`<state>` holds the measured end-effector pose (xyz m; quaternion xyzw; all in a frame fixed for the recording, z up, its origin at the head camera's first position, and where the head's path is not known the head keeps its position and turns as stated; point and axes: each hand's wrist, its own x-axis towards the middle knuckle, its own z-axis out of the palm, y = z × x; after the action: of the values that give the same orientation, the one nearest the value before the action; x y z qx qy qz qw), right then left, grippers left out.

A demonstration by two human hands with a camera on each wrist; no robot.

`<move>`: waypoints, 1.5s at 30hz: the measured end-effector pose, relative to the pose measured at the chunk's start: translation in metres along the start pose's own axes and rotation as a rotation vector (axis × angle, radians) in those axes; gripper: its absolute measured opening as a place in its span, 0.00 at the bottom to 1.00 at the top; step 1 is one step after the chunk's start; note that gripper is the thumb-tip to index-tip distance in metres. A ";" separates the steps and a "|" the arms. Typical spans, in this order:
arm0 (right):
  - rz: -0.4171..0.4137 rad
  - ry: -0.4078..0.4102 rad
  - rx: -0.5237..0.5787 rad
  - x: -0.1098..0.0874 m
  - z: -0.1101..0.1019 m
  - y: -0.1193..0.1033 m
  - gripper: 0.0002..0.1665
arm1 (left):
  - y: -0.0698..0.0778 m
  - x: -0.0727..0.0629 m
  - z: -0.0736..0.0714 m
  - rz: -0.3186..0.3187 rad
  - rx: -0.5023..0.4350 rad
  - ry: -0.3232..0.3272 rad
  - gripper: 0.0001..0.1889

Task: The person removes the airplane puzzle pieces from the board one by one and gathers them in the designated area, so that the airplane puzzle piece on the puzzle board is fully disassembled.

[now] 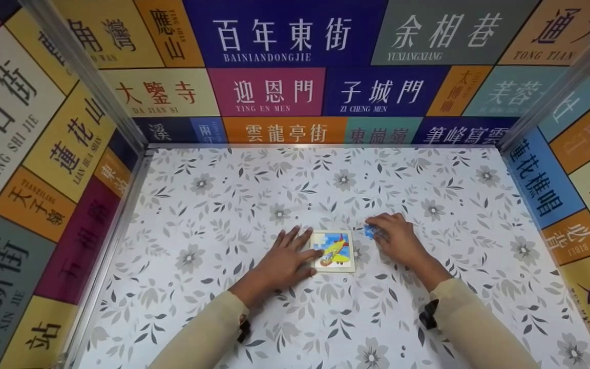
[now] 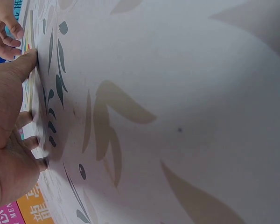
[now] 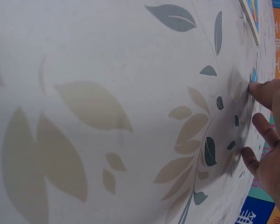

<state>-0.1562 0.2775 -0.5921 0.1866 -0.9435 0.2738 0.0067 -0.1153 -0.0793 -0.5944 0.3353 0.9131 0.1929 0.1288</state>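
Note:
A small square jigsaw puzzle (image 1: pixel 333 248) with a yellow airplane on blue sky sits in a pale frame on the table. At its left side my left hand (image 1: pixel 286 260) lies with fingers spread, a finger over the picture and the thumb at the lower left corner. To the right, my right hand (image 1: pixel 401 240) pinches a blue jigsaw piece (image 1: pixel 369 231) just above or at the table, apart from the frame. That blue piece (image 3: pixel 254 73) also peeks out beyond the right thumb in the right wrist view. In the left wrist view the left hand (image 2: pixel 11 126) touches the frame's edge.
The tabletop (image 1: pixel 192 307) has a white covering with grey flowers and leaves. Upright panels (image 1: pixel 274 92) with colored street-name signs enclose it at the back and both sides. Dark wrist straps (image 1: pixel 429 313) sit at the sleeve cuffs.

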 end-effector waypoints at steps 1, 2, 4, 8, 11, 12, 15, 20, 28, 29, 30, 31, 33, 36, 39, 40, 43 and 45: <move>0.000 -0.001 0.001 0.000 0.000 0.000 0.25 | 0.000 0.000 0.000 0.000 -0.001 0.000 0.28; -0.002 0.000 0.002 0.000 0.000 0.000 0.25 | 0.000 0.000 0.000 0.001 -0.003 -0.001 0.28; -0.004 0.001 0.004 -0.001 -0.001 0.000 0.25 | 0.000 0.000 0.000 0.001 -0.005 -0.001 0.28; -0.001 -0.001 0.002 0.000 -0.001 -0.002 0.25 | 0.000 -0.001 0.000 0.003 -0.003 0.002 0.28; -0.005 0.004 0.006 0.001 -0.001 -0.002 0.25 | 0.001 -0.001 -0.001 0.010 -0.004 0.012 0.28; -0.010 0.009 0.009 0.001 0.000 -0.003 0.24 | 0.001 -0.001 -0.001 0.014 -0.004 0.017 0.28; -0.026 0.021 0.022 0.003 0.000 -0.004 0.24 | 0.001 -0.001 -0.002 0.019 -0.005 0.021 0.28; -0.044 0.016 0.028 0.006 0.003 -0.010 0.22 | 0.000 0.000 -0.001 0.019 -0.003 0.009 0.29; -0.080 0.002 0.049 0.013 0.010 -0.027 0.22 | -0.001 0.000 -0.002 0.014 -0.003 0.010 0.28; -0.082 0.001 0.052 0.014 0.011 -0.029 0.22 | 0.000 0.000 -0.002 0.013 0.001 0.008 0.28; -0.084 0.000 0.057 0.014 0.013 -0.031 0.22 | 0.000 0.000 -0.002 0.011 0.002 0.004 0.28; -0.086 -0.003 0.061 0.015 0.014 -0.033 0.22 | 0.000 -0.001 -0.002 0.011 0.006 0.004 0.28; -0.084 -0.010 0.059 0.016 0.016 -0.037 0.21 | 0.000 0.000 -0.002 0.009 0.012 0.001 0.28; -0.082 -0.022 0.047 0.017 0.019 -0.043 0.21 | 0.000 0.000 -0.001 0.008 0.017 0.002 0.28; -0.082 -0.036 0.033 0.019 0.022 -0.050 0.21 | 0.000 0.000 0.000 0.014 0.018 0.015 0.28; -0.083 -0.038 0.035 0.019 0.023 -0.053 0.22 | 0.000 0.000 0.000 0.016 0.014 0.020 0.27; -0.102 -0.037 0.024 0.022 0.026 -0.059 0.22 | 0.000 -0.001 0.000 0.022 0.006 0.037 0.27; -0.123 -0.030 0.017 0.023 0.028 -0.064 0.22 | 0.000 -0.001 0.000 0.022 0.001 0.041 0.27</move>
<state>-0.1524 0.2054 -0.5806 0.2484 -0.9279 0.2780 0.0076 -0.1143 -0.0802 -0.5942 0.3411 0.9120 0.2007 0.1076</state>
